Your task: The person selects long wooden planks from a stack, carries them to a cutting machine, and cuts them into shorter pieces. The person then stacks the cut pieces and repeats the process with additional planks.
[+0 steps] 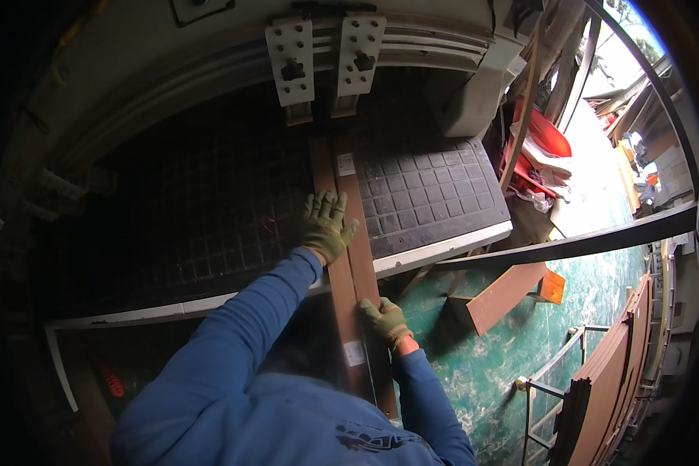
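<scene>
Two long, narrow brown boards lie side by side across a black gridded machine table [435, 194], their near ends jutting past its edge toward my body. The left board [340, 291] and the right board [362, 260] each bear a white label. My left hand [328, 225], in a green glove, rests flat on the boards with fingers spread. Closer to me, my right hand [384, 320], gloved alike, grips the outer edge of the right board; its fingertips are partly hidden. Beyond the boards' far ends are two white clamp plates [290, 62] with black knobs, mounted on a rail.
A dark bar [575, 245] crosses at right above the green floor [458, 373]. Below it stands a brown board piece [506, 295]. Stacked brown boards [606, 380] lean by a metal frame [532, 404] at lower right. Red and white sacks [540, 151] lie beyond the table's right end.
</scene>
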{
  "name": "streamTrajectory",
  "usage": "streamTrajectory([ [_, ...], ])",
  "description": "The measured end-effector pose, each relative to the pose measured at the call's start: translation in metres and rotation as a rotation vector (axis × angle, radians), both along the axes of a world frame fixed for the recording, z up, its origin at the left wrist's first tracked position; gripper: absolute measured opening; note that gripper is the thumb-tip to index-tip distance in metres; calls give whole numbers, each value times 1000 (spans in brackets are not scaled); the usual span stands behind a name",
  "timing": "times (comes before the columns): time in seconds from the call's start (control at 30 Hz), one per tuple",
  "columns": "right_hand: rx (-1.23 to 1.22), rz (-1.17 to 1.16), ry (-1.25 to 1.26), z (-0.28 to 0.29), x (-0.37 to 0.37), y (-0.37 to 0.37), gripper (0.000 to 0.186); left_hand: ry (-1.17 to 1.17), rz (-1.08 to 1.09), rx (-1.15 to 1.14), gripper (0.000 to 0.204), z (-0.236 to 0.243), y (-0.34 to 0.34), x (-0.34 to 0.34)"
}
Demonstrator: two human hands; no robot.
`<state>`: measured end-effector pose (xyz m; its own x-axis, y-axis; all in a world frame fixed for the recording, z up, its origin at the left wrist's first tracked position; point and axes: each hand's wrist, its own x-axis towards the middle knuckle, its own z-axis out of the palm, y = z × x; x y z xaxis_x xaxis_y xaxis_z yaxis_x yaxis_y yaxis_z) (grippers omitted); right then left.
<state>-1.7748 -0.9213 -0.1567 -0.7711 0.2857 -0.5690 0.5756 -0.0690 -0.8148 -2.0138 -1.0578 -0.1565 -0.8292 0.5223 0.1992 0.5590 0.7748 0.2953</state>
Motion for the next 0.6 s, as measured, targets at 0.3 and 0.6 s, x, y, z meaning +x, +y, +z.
streamTrajectory([
  [0.3, -107, 78, -41, -18, -7, 7, 38, -31, -5, -106, 73, 1, 8, 1],
  [0.6, -61, 126, -24, -36, -6, 14, 44, 7, -23, 21, 71, -23, 18, -3],
])
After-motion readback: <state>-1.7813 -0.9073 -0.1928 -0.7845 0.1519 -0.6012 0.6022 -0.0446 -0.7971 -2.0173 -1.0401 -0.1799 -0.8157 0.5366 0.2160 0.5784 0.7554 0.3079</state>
